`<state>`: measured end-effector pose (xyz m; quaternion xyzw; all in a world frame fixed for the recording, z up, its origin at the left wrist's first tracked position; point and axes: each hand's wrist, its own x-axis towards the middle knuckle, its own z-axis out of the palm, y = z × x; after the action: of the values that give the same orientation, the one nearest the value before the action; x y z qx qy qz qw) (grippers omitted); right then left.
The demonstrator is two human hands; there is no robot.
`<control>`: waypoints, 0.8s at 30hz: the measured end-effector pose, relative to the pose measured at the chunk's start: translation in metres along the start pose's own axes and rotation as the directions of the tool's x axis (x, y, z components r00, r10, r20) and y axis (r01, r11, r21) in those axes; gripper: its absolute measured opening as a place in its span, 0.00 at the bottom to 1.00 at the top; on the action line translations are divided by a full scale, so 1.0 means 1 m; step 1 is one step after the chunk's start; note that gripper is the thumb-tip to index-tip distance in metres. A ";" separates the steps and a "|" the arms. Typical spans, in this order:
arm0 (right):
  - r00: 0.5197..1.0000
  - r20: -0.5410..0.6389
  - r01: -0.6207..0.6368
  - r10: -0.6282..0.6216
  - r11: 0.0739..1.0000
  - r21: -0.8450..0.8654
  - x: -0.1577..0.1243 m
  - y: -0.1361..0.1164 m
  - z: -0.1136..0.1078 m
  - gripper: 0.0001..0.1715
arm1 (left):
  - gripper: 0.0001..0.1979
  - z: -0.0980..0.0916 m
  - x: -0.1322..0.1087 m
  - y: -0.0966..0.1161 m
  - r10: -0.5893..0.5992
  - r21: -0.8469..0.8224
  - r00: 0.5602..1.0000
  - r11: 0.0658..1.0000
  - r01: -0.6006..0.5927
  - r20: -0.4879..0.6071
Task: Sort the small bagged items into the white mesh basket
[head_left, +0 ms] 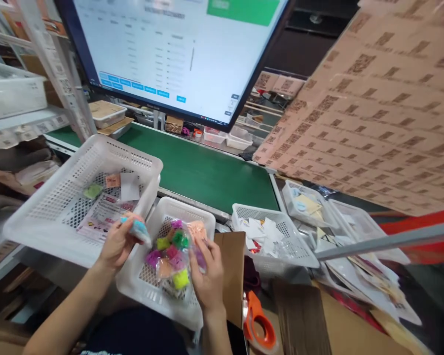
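My left hand (pixel 117 242) is closed on a small clear packet with blue and pink contents (pixel 138 230), above the rim between two white baskets. My right hand (pixel 208 273) is closed on a clear packet with peach and purple contents (pixel 197 230), over the right side of the smaller white basket (pixel 133 283). Inside that basket lie several small clear packets (pixel 174 254) in pink, purple, green, orange and yellow. To the left, the larger white basket (pixel 40 222) contains a printed sheet (pixel 102 214), a green packet (pixel 92 191), an orange packet (pixel 113 181) and a white square piece (pixel 129 187).
Behind the baskets runs a green conveyor belt (pixel 207 172) under a large monitor (pixel 163 59). At the right stand a white basket of cards and packets (pixel 268 236), an orange tape dispenser (pixel 257 320) and cardboard (pixel 229 271). A label-covered board (pixel 373 103) hangs above.
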<state>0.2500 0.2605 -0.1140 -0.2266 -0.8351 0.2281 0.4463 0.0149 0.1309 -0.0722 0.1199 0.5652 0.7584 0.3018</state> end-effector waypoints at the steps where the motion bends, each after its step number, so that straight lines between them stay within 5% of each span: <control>1: 0.989 0.129 -0.073 0.078 0.996 -0.043 -0.002 0.005 0.006 0.33 | 0.33 0.004 -0.003 -0.005 -0.018 -0.007 1.000 1.000 0.018 0.014; 3: 0.934 0.321 -0.151 0.156 0.988 -0.040 -0.006 0.006 0.018 0.44 | 0.31 0.014 -0.011 -0.018 -0.035 0.005 0.997 0.999 0.035 0.075; 5: 0.928 0.365 -0.124 0.078 0.987 0.105 -0.007 -0.003 0.029 0.53 | 0.29 0.022 -0.021 -0.028 0.009 0.101 0.979 0.994 -0.031 0.204; 6: 0.946 0.323 -0.076 0.014 0.981 0.181 -0.006 -0.009 0.032 0.50 | 0.30 0.024 -0.026 -0.031 0.038 0.174 0.950 0.980 -0.096 0.310; 8: 0.980 0.183 0.028 -0.078 0.965 0.259 -0.005 -0.019 0.034 0.35 | 0.37 0.024 -0.031 -0.027 0.007 0.355 0.821 0.900 -0.255 0.572; 10: 0.996 0.079 0.010 -0.030 0.968 0.252 -0.006 -0.021 0.029 0.18 | 0.43 0.015 -0.022 -0.010 -0.095 0.516 0.710 0.755 -0.406 0.698; 11: 0.998 0.058 -0.052 0.040 0.970 0.238 -0.008 -0.018 0.024 0.11 | 0.43 0.007 -0.012 0.003 -0.117 0.590 0.722 0.673 -0.447 0.681; 12: 0.991 0.053 -0.133 0.124 0.965 0.224 -0.011 -0.013 0.019 0.08 | 0.41 -0.003 0.004 0.017 -0.078 0.661 0.787 0.597 -0.455 0.612; 14: 0.958 0.048 -0.285 0.281 0.938 0.199 -0.020 0.004 0.010 0.20 | 0.32 -0.027 0.044 0.046 0.084 0.820 0.925 0.438 -0.369 0.372; 15: 0.935 0.065 -0.354 0.348 0.917 0.182 -0.025 0.013 0.007 0.27 | 0.29 -0.041 0.066 0.058 0.159 0.900 0.952 0.315 -0.301 0.262; 16: 0.907 0.105 -0.421 0.409 0.894 0.153 -0.031 0.024 0.006 0.30 | 0.27 -0.055 0.088 0.067 0.172 0.960 0.968 0.178 -0.214 0.184; 18: 0.849 0.211 -0.504 0.484 0.862 0.053 -0.044 0.043 0.009 0.35 | 0.32 -0.080 0.125 0.077 0.182 0.985 0.974 0.084 -0.150 0.133; 21: 0.824 0.311 -0.473 0.475 0.877 -0.086 -0.064 0.063 0.023 0.52 | 0.46 -0.102 0.156 0.070 0.132 0.980 0.974 0.042 -0.193 0.186; 24: 0.795 0.379 -0.484 0.474 0.872 -0.074 -0.075 0.067 0.033 0.53 | 0.41 -0.104 0.166 0.049 0.134 0.969 0.961 0.016 -0.247 0.242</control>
<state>0.2709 0.2638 -0.2181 -0.3749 -0.8185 0.3846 0.2040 -0.1863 0.1391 -0.0874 0.3998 0.8960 0.1858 0.0540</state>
